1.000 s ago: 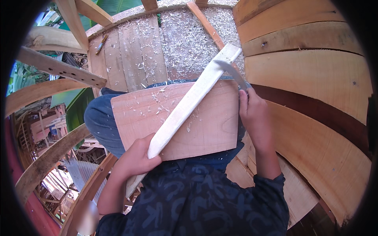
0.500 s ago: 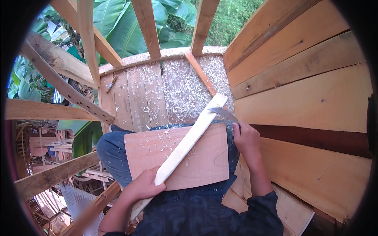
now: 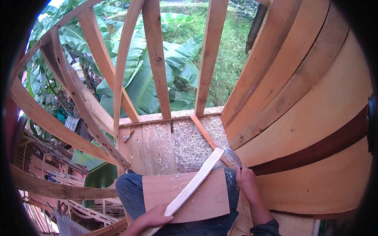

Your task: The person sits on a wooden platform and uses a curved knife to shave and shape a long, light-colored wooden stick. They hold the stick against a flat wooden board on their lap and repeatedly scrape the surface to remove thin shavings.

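Observation:
A long pale wooden stick (image 3: 193, 184) lies slantwise over a flat board (image 3: 159, 190) resting on my lap. My left hand (image 3: 158, 214) is closed around its lower part, and the tail end runs on below the hand. My right hand (image 3: 245, 177) grips a knife (image 3: 233, 156) with a curved blade; the handle is mostly hidden in the fist. The blade is at the stick's far end, its tip close to the right-hand edge. Whether it touches the wood I cannot tell. Pale shavings dot the lap board.
Shavings (image 3: 193, 135) cover the plank floor (image 3: 147, 147) ahead. An orange-brown wooden strip (image 3: 202, 131) lies on it, and a small slim object (image 3: 129, 135) sits at the left. A plank wall (image 3: 307, 129) rises on the right; wooden posts (image 3: 157, 59) stand in front, with banana leaves beyond.
The view has tilted up, so everything sits lower in the picture. The knife has moved from lying across the stick's face to its far right edge.

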